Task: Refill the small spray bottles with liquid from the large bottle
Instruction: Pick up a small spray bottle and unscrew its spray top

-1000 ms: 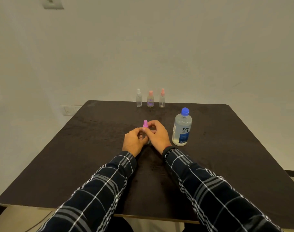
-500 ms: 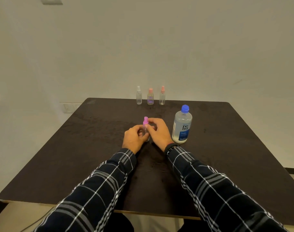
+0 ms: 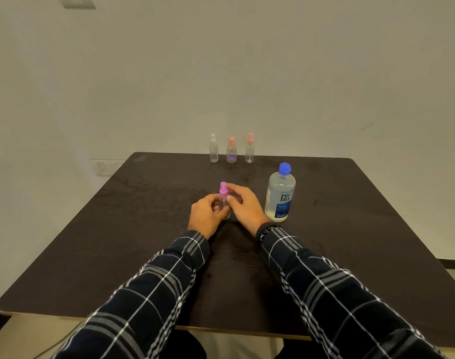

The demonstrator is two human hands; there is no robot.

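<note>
Your two hands meet near the middle of the dark desk [image 3: 143, 229], both on one small spray bottle with a pink top [image 3: 223, 190]; the bottle stands upright on the desk surface, its clear body mostly hidden between your fingers. Your left hand [image 3: 207, 215] is curled around the bottle's body from the left, fingers closed on it; your right hand [image 3: 243, 203] reaches in from the right, thumb and forefinger pinched at the neck just below the pink top, the other fingers loosely bent. A dark bead bracelet [image 3: 264, 230] sits on your right wrist; both sleeves are dark plaid.

The large bottle [image 3: 280, 195] stands upright just to the right of your right hand, not touching it; blue cap on, clear liquid inside, blue and white label facing you.

Three more small spray bottles stand in a row at the far edge of the desk, near its middle; a clear one with a white top [image 3: 213, 149] on the left, one with a pink top and purple label [image 3: 231, 151] in the centre, one with a pink top and clear body [image 3: 249, 149] on the right; close together, whether they touch you cannot tell; all with tops on.
</note>
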